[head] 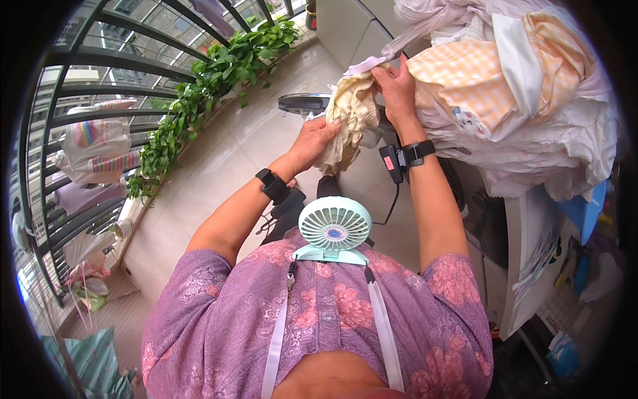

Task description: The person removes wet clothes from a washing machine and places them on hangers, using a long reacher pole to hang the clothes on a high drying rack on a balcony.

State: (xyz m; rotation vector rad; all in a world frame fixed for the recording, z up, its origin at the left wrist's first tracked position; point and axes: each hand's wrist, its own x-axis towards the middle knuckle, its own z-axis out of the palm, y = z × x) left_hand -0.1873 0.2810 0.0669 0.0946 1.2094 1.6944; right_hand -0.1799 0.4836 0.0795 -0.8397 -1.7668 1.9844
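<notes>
A crumpled pale yellow garment (351,107) hangs between my two hands. My left hand (316,139) pinches its left edge, thumb on top. My right hand (397,89) grips its upper right part, near a lilac strip of cloth (366,66) at the top. Just right of my right hand lies a large pile of laundry (538,154), with an orange-and-white checked garment (458,75) on top. A mint-green portable fan (335,227) hangs on a strap at my chest.
Leafy plants (219,70) line a ledge beside the dark balcony railing (129,60), where clothes (97,144) hang. A dark-rimmed round object (301,102) stands beyond my left hand. Thin hangers (538,264) sit at right; a teal cloth (89,364) lies at lower left.
</notes>
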